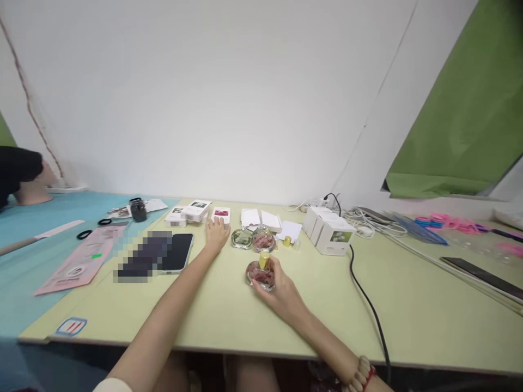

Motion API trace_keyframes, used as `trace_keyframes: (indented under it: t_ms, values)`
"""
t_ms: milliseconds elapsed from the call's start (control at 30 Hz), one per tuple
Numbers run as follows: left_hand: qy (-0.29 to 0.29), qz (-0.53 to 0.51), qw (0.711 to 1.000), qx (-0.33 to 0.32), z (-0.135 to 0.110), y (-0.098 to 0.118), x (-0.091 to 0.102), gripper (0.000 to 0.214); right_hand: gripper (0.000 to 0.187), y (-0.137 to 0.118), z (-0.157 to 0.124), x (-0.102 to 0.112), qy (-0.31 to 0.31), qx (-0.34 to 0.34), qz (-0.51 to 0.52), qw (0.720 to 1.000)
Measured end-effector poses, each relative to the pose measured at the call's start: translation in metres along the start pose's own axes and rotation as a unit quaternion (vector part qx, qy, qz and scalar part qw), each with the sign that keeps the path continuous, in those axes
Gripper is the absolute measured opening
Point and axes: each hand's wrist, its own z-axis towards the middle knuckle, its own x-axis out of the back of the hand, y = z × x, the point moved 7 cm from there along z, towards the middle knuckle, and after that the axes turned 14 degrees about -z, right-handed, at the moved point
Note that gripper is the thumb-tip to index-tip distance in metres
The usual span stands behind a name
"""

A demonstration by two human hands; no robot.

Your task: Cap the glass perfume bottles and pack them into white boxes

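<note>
My right hand [284, 291] is closed round a round, clear glass bottle [261, 277] with reddish contents and a gold cap [264, 259]. It is held low over the front middle of the table. Further back, my left hand [218, 234] reaches to a small white box [221, 213] with a pink picture. Its fingers are stretched out over the box's near edge and appear to touch it. Between and behind my hands lie two similar round glass bottles, one greenish [242, 238] and one reddish [263, 241]. Loose gold caps [287, 240] are to their right.
White boxes stand at left [196, 209] and right [335, 234]. Opened white cartons [270, 220] lie behind the bottles. A phone [176, 251] is left of my left arm. A black cable [370, 299] crosses the right side. White cords [363, 220] tangle near the wall.
</note>
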Motion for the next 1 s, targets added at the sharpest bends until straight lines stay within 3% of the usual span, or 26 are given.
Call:
trace_keyframes:
  t_ms: [133,300,467,767,1000]
  values:
    - [0.012,-0.003,1.0,0.014,-0.039,0.006,0.028,0.045,0.06,-0.001,-0.002,0.006,0.024,0.0,-0.032,0.999]
    - [-0.017,-0.001,1.0,-0.022,-0.087,0.019,0.06,0.042,0.067,-0.005,-0.007,0.014,0.052,-0.002,-0.057,0.997]
    - [0.011,-0.018,1.0,0.015,-0.124,0.023,0.088,0.049,0.067,-0.01,-0.012,0.02,0.085,0.001,-0.103,0.991]
    - [0.048,-0.057,0.993,0.091,-0.128,0.013,0.094,0.068,0.068,-0.021,0.002,0.007,0.151,-0.067,-0.177,0.97]
    - [0.025,-0.077,0.994,0.067,-0.129,0.015,0.098,0.052,0.064,-0.029,0.014,-0.009,0.128,-0.067,-0.141,0.979]
